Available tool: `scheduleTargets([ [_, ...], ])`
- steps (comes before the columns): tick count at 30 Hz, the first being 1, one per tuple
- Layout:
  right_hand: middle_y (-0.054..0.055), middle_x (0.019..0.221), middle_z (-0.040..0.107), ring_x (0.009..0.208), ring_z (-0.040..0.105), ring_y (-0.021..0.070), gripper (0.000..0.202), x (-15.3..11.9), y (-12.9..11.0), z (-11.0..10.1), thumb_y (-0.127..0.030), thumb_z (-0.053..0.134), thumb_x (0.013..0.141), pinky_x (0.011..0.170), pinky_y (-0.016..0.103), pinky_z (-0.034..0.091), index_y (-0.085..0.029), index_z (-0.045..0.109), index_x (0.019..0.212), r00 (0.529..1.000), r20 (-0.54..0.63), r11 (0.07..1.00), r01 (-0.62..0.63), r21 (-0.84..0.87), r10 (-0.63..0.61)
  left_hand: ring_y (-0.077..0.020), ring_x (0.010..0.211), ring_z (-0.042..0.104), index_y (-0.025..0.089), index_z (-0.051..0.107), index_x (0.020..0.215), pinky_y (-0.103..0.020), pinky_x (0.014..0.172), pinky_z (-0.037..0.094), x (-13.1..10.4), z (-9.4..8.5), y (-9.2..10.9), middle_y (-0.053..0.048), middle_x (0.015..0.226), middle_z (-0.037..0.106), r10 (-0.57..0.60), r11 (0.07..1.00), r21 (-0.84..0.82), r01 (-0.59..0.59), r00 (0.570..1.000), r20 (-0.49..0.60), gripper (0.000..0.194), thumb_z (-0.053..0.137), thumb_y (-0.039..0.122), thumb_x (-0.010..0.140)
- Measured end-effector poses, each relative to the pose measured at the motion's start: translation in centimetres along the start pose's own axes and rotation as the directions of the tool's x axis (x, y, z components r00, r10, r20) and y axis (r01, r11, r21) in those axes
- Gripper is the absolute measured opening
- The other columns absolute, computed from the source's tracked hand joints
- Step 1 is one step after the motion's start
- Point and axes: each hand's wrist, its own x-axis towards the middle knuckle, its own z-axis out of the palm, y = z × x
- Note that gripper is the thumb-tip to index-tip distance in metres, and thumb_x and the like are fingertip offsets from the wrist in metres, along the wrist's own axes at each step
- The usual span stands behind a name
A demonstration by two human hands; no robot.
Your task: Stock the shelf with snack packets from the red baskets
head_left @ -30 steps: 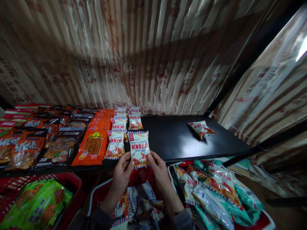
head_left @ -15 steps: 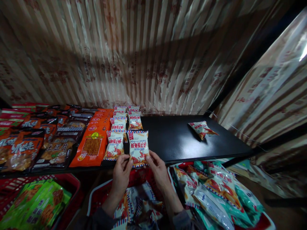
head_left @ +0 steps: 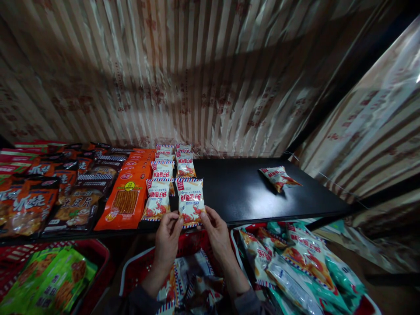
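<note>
A white snack bag (head_left: 191,202) with red lettering stands at the front edge of the black shelf (head_left: 229,188). My left hand (head_left: 168,236) pinches its lower left corner, and my right hand (head_left: 215,229) grips its lower right side. Just left of it another white snack bag (head_left: 157,199) of the same kind leans in the neighbouring row. Behind the held bag, more matching snack bags (head_left: 185,164) are lined up toward the back of the shelf.
One loose snack bag (head_left: 279,178) lies on the shelf's right. Orange packets (head_left: 126,199) and dark packets (head_left: 75,203) fill the left. Below are a red basket (head_left: 131,267) of white bags, a right-hand basket (head_left: 236,245) of mixed bags, and green packets (head_left: 49,278).
Hardly anything differs. The held bag's top tilts back slightly and its lower edge sits a touch higher, with both hands still on it. The view has shifted a little.
</note>
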Motion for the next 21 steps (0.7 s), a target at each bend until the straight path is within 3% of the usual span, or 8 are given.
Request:
scheduleTargets([
  [7, 0.007, 0.098, 0.074, 0.078, 0.067, 0.0225, 0.043, 0.50, 0.08, -0.32, -0.050, 0.072, 0.071, 0.059, 0.031, 0.056, -0.019, 0.069, 0.101, 0.999, -0.052, 1.000, 0.015, -0.014, -0.016, -0.0225, 0.091, 0.069, 0.019, 0.059, 0.093, -0.034, 0.080, 0.055, -0.26, 0.32, -0.20, -0.009, 0.100, 0.072, -0.018, 1.000, 0.009, 0.017, 0.999, 0.039, 0.037, 0.069, 0.048, 0.072],
  [15, 0.006, 0.101, 0.073, 0.084, 0.067, 0.0237, 0.044, 0.39, 0.04, -0.27, -0.048, 0.072, 0.072, 0.065, 0.033, 0.057, -0.020, 0.068, 0.105, 0.999, -0.034, 1.000, 0.015, -0.011, -0.015, -0.0188, 0.070, 0.070, 0.018, 0.058, 0.098, -0.032, 0.072, 0.056, -0.31, 0.10, -0.12, -0.007, 0.089, 0.073, -0.054, 0.998, 0.046, 0.053, 0.998, 0.028, 0.040, 0.067, 0.049, 0.073],
  [21, 0.006, 0.102, 0.072, 0.084, 0.067, 0.0227, 0.044, 0.34, 0.03, -0.29, -0.046, 0.072, 0.072, 0.065, 0.032, 0.057, -0.020, 0.067, 0.106, 0.999, -0.031, 1.000, 0.014, 0.004, -0.014, -0.0174, 0.068, 0.070, 0.017, 0.057, 0.104, -0.031, 0.070, 0.056, -0.41, 0.07, 0.27, -0.010, 0.098, 0.072, -0.044, 0.995, 0.088, 0.039, 0.997, 0.060, 0.041, 0.065, 0.045, 0.076],
])
